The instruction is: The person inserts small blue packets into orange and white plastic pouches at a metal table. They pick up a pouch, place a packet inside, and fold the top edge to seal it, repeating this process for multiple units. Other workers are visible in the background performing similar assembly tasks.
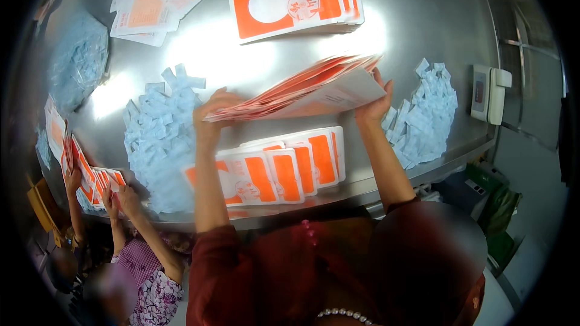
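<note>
A loosely fanned sheaf of flat orange-and-white packets (308, 95) is slanting upward rightward at center frame.

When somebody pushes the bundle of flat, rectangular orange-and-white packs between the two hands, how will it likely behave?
The bundle would probably slip and fan apart, because its layers spread unevenly. Each layer may bend rather easily, since the edges look thin.
</note>
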`<state>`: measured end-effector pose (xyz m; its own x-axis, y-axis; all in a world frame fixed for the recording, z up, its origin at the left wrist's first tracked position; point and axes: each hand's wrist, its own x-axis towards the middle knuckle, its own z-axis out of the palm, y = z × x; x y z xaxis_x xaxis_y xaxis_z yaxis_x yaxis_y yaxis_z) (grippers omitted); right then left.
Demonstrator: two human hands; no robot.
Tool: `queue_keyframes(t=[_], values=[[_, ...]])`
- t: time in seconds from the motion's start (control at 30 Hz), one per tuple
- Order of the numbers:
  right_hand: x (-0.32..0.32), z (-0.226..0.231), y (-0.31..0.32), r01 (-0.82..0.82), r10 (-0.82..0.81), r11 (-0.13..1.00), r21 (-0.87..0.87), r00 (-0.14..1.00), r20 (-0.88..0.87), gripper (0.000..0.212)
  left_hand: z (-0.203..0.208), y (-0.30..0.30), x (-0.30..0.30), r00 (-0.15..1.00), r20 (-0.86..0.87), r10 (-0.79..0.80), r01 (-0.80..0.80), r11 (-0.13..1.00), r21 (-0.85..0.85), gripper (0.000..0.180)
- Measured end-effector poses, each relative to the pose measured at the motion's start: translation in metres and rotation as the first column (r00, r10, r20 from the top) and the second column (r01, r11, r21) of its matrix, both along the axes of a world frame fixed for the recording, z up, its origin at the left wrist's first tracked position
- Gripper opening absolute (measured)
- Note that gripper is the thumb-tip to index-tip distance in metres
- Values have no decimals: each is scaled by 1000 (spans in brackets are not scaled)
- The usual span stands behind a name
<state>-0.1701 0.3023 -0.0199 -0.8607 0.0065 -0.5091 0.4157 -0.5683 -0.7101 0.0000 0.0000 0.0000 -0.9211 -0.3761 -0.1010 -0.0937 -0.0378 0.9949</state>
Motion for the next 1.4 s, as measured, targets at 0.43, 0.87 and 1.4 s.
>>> queue_keyframes(t=[0.43, 0.87, 1.4], values=[[-12, 26, -23, -496, 512, 857, 142, 784, -351, 78, -12, 18, 5, 994, -41, 102, -103, 994, -23, 26], [-27, -3, -32, -438, 414, 888, -139, 894, -169, 56, -10, 29, -7, 955, 175, 242, -268, 952, 145, 59], [-22, 103, 57, -397, 852, 521, 755, 300, -430, 60, -22, 38, -4, 969, -159, 187, -183, 982, 36, 28]])
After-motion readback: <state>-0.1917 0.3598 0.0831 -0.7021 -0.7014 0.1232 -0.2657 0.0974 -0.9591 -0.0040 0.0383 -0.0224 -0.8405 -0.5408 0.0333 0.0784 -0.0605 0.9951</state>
